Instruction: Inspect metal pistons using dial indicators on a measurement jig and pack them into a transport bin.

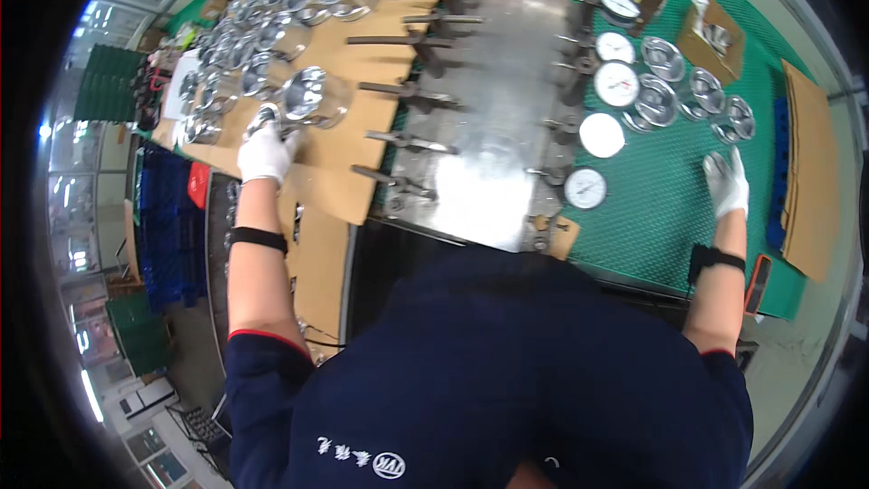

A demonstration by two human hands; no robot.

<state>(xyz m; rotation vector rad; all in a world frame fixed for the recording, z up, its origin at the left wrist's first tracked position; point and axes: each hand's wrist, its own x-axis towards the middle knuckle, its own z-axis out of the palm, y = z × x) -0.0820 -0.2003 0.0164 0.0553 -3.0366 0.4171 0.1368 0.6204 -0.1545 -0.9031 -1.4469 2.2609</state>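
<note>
Cardboard carries a crowd of shiny metal cups at the left of the green-topped bench, and near its front edge the person's gloved left hand meets a small metal cup, just beside a larger metal cup. The left grip curls at the near side of the small cup; whether it closes around the wall or only rests there cannot be told from this angle. The gloved right hand has its grip wide, thumb and fingers apart, apparently holding nothing, just short of the nearest metal housing. Between the hands lies a metal plate flanked by clamps, with white-faced dials to its right. The step in hand looks like taking up a piece, and the left grip would do best with thumb and fingers opposed on the outer wall, raising the small cup straight up before drawing it sideways, so that it does not knock its larger neighbour. Polished metal probably slips and marks easily, so an even, light hold suits it. Any carry across the plate should clear the clamp handles.
</note>
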